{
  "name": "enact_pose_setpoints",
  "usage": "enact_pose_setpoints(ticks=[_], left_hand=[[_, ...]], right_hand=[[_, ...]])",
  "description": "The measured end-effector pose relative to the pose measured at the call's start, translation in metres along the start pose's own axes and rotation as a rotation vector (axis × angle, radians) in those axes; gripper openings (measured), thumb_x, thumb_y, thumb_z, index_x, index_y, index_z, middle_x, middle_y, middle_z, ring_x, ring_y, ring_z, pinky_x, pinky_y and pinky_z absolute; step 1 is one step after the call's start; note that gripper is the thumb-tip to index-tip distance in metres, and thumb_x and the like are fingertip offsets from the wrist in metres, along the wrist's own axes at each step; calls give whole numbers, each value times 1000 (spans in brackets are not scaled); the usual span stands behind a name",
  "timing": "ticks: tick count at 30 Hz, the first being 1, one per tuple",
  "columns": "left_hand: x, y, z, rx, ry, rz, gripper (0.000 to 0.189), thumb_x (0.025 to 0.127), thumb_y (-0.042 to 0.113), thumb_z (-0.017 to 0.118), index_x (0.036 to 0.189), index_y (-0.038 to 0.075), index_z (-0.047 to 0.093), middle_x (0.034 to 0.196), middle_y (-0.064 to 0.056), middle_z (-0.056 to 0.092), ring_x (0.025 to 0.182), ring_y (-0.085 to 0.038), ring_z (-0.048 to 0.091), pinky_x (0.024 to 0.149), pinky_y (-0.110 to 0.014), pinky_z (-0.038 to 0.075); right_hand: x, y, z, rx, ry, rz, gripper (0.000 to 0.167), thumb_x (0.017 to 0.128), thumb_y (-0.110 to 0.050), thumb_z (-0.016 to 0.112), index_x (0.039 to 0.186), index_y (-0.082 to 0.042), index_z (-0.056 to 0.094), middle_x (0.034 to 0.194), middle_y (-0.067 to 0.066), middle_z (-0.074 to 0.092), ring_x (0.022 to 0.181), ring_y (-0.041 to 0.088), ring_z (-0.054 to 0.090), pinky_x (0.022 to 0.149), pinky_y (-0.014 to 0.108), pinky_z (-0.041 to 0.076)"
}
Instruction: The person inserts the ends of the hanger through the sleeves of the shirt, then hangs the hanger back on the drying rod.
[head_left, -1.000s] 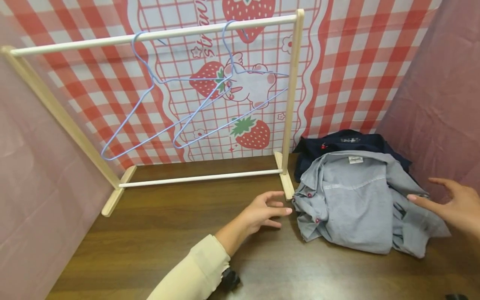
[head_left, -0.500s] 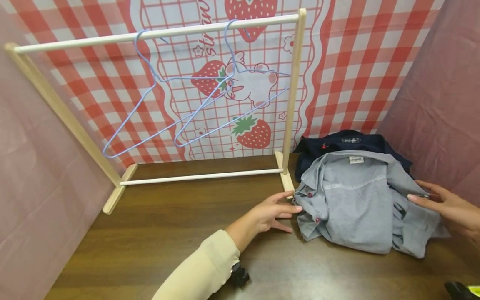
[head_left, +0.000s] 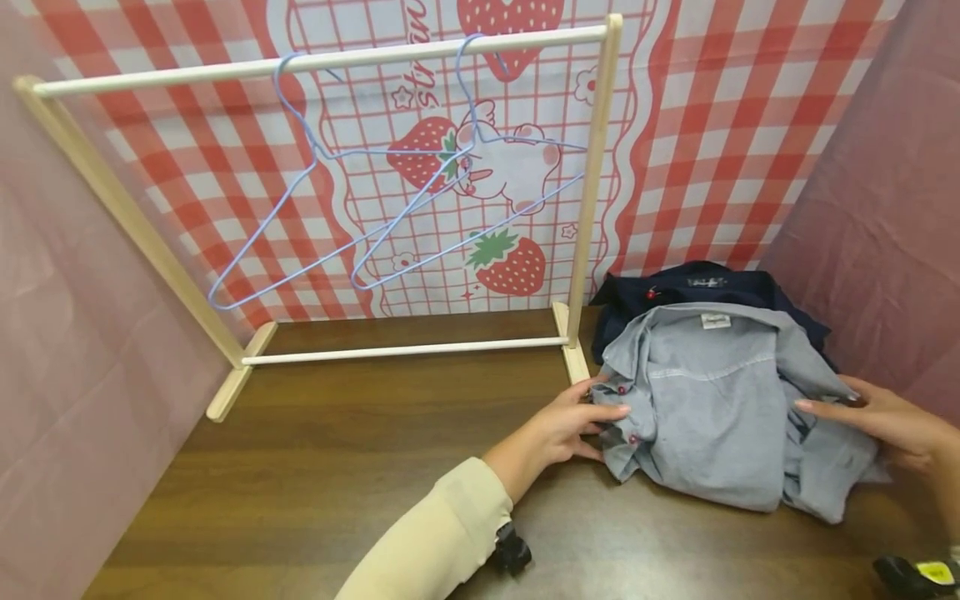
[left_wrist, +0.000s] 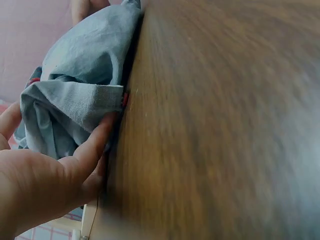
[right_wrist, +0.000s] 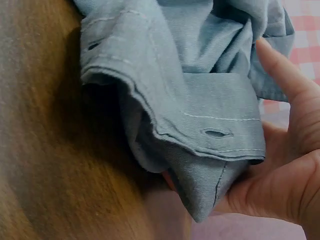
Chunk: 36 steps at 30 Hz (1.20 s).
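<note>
A grey button shirt [head_left: 712, 408] with red buttons and a white collar label lies loosely folded on the table, its collar away from me. My left hand [head_left: 566, 425] holds its left side, thumb over the front edge; the left wrist view shows fingers [left_wrist: 95, 145] reaching under the cloth. On the other side my right hand [head_left: 892, 421] grips around the sleeve, its thumb above the fabric. A cuff [right_wrist: 225, 120] with a buttonhole hangs over the right fingers, partly hiding them. Behind the shirt lies a dark navy garment [head_left: 697, 279], partly covered.
A wooden garment rack [head_left: 592, 183] stands at the back left, its right foot [head_left: 573, 358] close by my left hand. Two blue wire hangers [head_left: 307, 137] hang from its white top bar. Checkered cloth [head_left: 697, 125] backs the brown table [head_left: 337, 467]; pink cloth [head_left: 892, 208] closes the sides.
My left hand has moved right from the table onto the shirt's edge. My right hand has moved left onto the sleeve side. The shirt's sides have been drawn slightly inward.
</note>
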<state>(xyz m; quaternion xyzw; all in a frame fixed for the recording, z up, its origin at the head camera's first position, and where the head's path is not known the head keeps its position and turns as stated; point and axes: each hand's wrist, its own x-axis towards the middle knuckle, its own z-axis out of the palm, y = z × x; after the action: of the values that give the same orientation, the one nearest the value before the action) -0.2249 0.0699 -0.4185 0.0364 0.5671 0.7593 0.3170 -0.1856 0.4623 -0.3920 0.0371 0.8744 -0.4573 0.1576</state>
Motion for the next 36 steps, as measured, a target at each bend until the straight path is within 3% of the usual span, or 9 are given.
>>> enact_pose_setpoints(ticks=[2,4,7,15,24,31,36], left_hand=[[2,-2,2,-12,16,9,60,86,1,68,140,24,50,116,-8,58,102,-35,61,84,-68,44],[4,-4,4,-29,33,14,59,85,-2,68,136,22,52,112,-8,60,96,-32,63,83,-65,46],[5,-7,5,-40,57,19,58,82,-7,68,131,21,54,109,-8,60,88,-28,65,80,-58,51],[6,-10,6,-74,83,33,57,78,-13,68,122,22,58,109,-7,59,79,-23,62,69,-45,53],[5,-5,1,-77,42,59,56,79,-15,66,123,19,58,110,-7,59,82,-23,62,73,-47,52],[2,4,-3,-58,11,65,56,80,-14,65,125,18,58,109,-6,60,81,-23,62,72,-46,52],[0,10,-8,-50,-6,66,56,81,-13,65,128,17,57,110,-6,58,80,-22,61,72,-45,52]], right_hand=[[0,3,2,19,15,-37,69,100,-31,54,145,7,20,132,31,43,107,20,55,83,44,51],[0,5,4,67,22,-60,42,99,-25,56,132,-5,40,117,13,57,93,7,57,73,34,54],[-1,7,7,183,9,-57,19,98,-20,57,114,-24,47,103,-2,62,90,13,63,73,38,55],[-6,6,12,297,-30,-83,28,99,-12,54,111,-36,45,99,-3,69,87,20,67,70,43,57],[-9,4,13,399,-92,-114,33,100,-7,51,109,-38,53,100,-1,71,88,24,68,71,46,57],[-8,1,15,359,-21,-62,31,99,-12,56,108,-41,48,100,-10,67,89,19,67,72,43,56],[-10,-5,17,369,-20,-60,31,99,-11,55,109,-39,47,101,-10,66,89,18,66,72,42,56]])
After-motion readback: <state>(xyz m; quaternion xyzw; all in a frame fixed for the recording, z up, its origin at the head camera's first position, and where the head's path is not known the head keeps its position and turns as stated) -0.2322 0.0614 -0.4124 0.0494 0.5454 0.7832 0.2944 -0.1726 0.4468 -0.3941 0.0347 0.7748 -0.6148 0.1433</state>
